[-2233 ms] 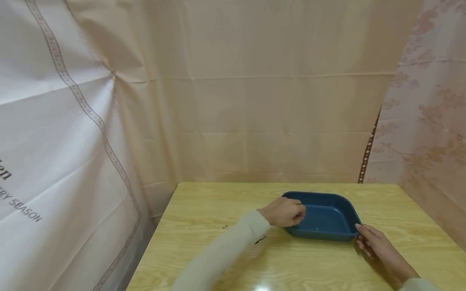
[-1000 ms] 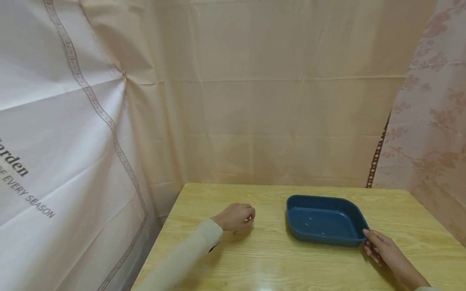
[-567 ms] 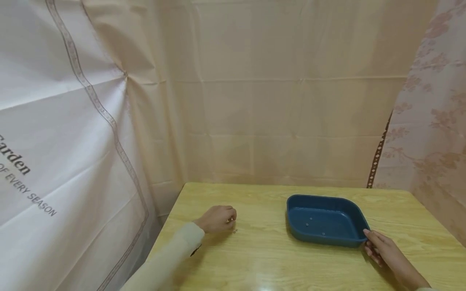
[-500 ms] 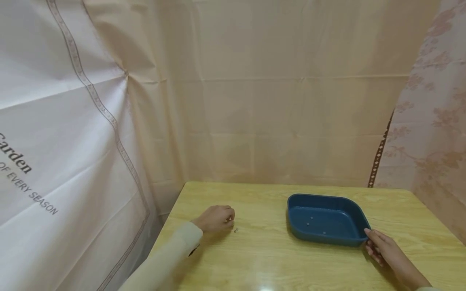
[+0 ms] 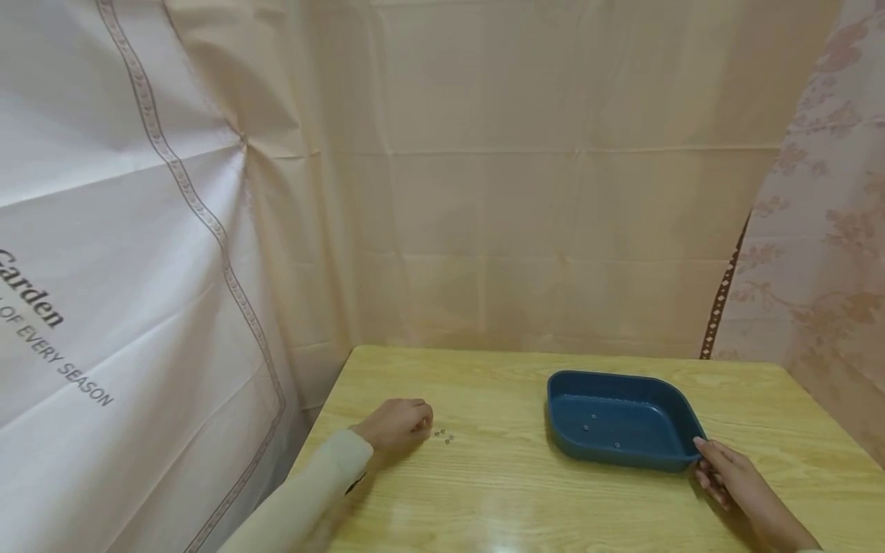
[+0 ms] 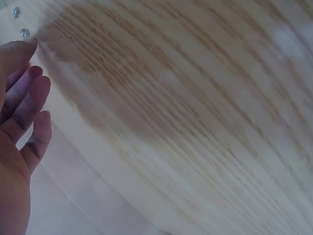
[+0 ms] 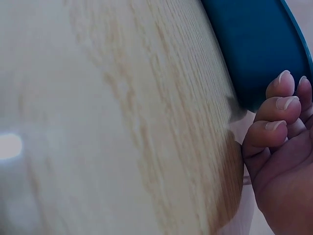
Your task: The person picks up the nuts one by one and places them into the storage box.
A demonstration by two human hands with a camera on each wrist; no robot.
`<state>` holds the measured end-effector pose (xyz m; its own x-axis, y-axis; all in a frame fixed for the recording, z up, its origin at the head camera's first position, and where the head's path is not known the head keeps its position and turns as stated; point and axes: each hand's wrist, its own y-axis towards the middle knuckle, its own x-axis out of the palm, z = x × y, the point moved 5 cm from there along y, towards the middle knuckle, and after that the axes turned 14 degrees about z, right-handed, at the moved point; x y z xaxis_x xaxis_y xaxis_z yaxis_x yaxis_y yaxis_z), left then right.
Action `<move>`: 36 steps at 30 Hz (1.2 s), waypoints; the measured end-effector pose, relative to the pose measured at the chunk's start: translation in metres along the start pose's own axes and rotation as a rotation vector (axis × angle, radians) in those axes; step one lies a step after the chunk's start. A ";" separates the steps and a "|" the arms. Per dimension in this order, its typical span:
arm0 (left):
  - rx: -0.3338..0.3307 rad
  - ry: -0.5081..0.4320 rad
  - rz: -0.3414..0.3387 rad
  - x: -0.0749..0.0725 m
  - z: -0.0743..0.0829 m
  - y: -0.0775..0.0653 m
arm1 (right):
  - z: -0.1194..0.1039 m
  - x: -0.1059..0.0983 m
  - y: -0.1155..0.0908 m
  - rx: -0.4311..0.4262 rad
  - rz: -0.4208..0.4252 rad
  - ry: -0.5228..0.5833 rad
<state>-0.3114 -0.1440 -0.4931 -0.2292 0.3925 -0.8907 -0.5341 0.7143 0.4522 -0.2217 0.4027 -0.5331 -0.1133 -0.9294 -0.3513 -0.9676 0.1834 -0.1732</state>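
Observation:
My left hand (image 5: 397,424) is low over the wooden table, fingers loosely bent, at the left of several small metal nuts (image 5: 447,441). In the left wrist view, a shiny nut (image 6: 25,33) lies right by the fingertips (image 6: 30,46), with another nut (image 6: 16,12) beyond it; nothing shows in the grasp. A deep blue plastic tray (image 5: 625,458) stands on the right, with 3 small nuts (image 5: 618,445) spread on its floor. At its near right corner my right hand (image 5: 729,470) pinches the rim, thumb on top. The right wrist view shows bent fingers (image 7: 279,110) beside the tray's wall (image 7: 259,49).
The yellow wood-grain table (image 5: 498,499) has its far edge against a hanging beige cloth (image 5: 477,230). A printed white cloth (image 5: 138,307) hangs on the left, and a flowered cloth (image 5: 823,253) on the right.
My left hand has moved from over the tray leftward to the nuts and then drawn back a little. Two more nuts now show beside the earlier pair. The right hand keeps hold of the tray.

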 end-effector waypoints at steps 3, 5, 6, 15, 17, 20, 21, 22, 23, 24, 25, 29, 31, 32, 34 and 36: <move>0.011 0.016 0.000 0.002 0.000 0.001 | 0.000 0.000 0.001 0.005 0.002 -0.004; 0.016 0.026 -0.013 0.004 0.001 0.002 | 0.000 0.000 0.001 0.011 0.002 -0.006; 0.015 0.029 -0.021 0.005 0.001 0.002 | 0.001 0.000 0.001 0.015 0.000 -0.008; -0.022 0.014 -0.065 0.009 0.003 0.006 | 0.003 0.000 0.003 0.015 -0.025 -0.004; -0.037 0.013 -0.077 0.010 0.003 0.007 | 0.003 0.000 0.003 0.012 -0.026 -0.003; -0.070 -0.005 -0.105 0.011 0.003 0.009 | 0.004 -0.001 0.004 0.013 -0.011 -0.003; -0.081 -0.014 -0.114 0.011 0.004 0.009 | 0.004 -0.001 0.003 0.014 -0.004 -0.005; -0.091 -0.022 -0.122 0.012 0.003 0.010 | 0.003 -0.001 0.003 0.013 0.005 -0.005; -0.100 -0.030 -0.130 0.012 0.003 0.010 | 0.003 -0.001 0.003 0.013 0.009 -0.007; -0.108 -0.037 -0.135 0.012 0.003 0.011 | 0.003 -0.001 0.002 0.014 0.014 -0.009; -0.112 -0.044 -0.138 0.012 0.003 0.011 | 0.002 0.000 0.002 0.013 0.015 -0.012; -0.064 -0.006 -0.145 0.013 0.007 0.012 | 0.000 0.000 0.001 0.016 0.012 -0.025; -0.025 0.021 -0.148 0.013 0.009 0.013 | 0.000 0.000 0.001 0.015 0.012 -0.028; -0.008 0.037 -0.152 0.014 0.011 0.014 | -0.001 -0.001 0.001 0.016 0.012 -0.028; 0.009 0.057 -0.168 0.015 0.013 0.015 | -0.002 0.000 0.001 0.017 0.010 -0.031; 0.004 0.064 -0.184 0.016 0.013 0.015 | -0.002 0.000 0.001 0.016 0.009 -0.032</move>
<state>-0.3123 -0.1196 -0.5004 -0.1796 0.2170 -0.9595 -0.5685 0.7731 0.2813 -0.2231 0.4019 -0.5311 -0.1145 -0.9169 -0.3823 -0.9628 0.1973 -0.1849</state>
